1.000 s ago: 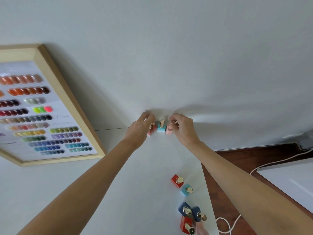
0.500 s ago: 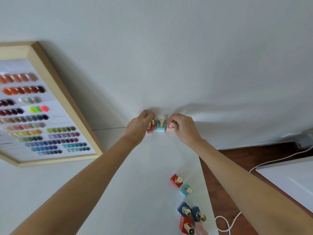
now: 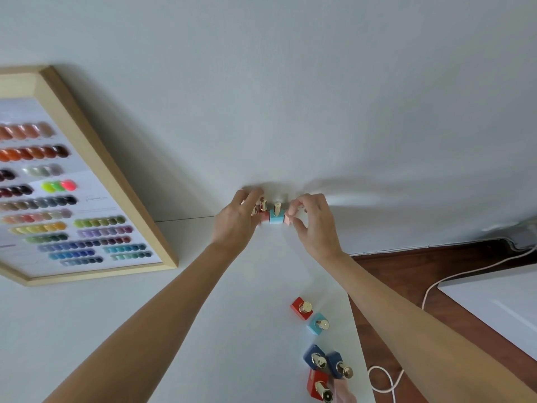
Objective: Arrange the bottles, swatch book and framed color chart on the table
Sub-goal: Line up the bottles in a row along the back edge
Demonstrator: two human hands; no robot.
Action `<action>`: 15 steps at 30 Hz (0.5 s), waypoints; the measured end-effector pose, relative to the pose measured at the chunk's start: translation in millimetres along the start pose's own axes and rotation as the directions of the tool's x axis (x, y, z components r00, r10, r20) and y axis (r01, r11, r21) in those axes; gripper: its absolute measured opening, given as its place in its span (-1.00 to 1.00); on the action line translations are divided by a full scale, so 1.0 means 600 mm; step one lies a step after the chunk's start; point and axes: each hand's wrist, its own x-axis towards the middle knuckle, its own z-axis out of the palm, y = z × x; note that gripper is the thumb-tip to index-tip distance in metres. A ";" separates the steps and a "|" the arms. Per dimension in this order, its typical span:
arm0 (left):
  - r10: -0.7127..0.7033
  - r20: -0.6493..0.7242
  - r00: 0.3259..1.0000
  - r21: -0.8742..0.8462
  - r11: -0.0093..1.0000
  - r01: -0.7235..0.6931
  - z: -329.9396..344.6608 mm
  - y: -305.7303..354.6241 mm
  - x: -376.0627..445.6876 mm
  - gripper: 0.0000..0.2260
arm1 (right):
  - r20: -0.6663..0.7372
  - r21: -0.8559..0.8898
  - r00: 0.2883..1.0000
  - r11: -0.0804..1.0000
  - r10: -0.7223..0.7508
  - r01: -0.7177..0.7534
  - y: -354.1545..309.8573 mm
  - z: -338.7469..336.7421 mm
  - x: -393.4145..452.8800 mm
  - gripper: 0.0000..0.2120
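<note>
Three small bottles stand in a row against the wall at the back of the white table [image 3: 203,330]: a red bottle [image 3: 263,217], a light blue bottle [image 3: 276,219] and a pink bottle [image 3: 287,219]. My left hand [image 3: 235,225] has its fingertips on the red bottle at the row's left end. My right hand [image 3: 315,225] pinches the pink bottle at the right end and hides its cap. The framed colour chart [image 3: 96,158] leans against the wall at left. No swatch book is in view.
Several more gold-capped bottles stand near the table's right edge: a red one [image 3: 300,308], a light blue one [image 3: 316,324], two dark blue ones [image 3: 313,356] and another red one [image 3: 318,383]. A white cable [image 3: 383,379] lies on the wooden floor to the right.
Both hands stay at the row of three bottles. The fingers of both hands have loosened slightly around the end bottles.
</note>
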 end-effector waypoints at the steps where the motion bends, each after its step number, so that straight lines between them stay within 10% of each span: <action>1: 0.015 -0.009 1.000 0.012 1.000 -0.015 -0.001 0.001 0.002 -0.69 | 0.003 -0.002 1.000 1.000 0.012 -0.012 -0.002 0.000 0.002 -0.81; 15: -0.148 0.069 0.987 -0.052 0.987 0.152 -0.018 0.030 0.026 -0.87 | 0.047 -0.217 0.999 0.976 0.024 -0.013 -0.032 0.021 0.045 -0.89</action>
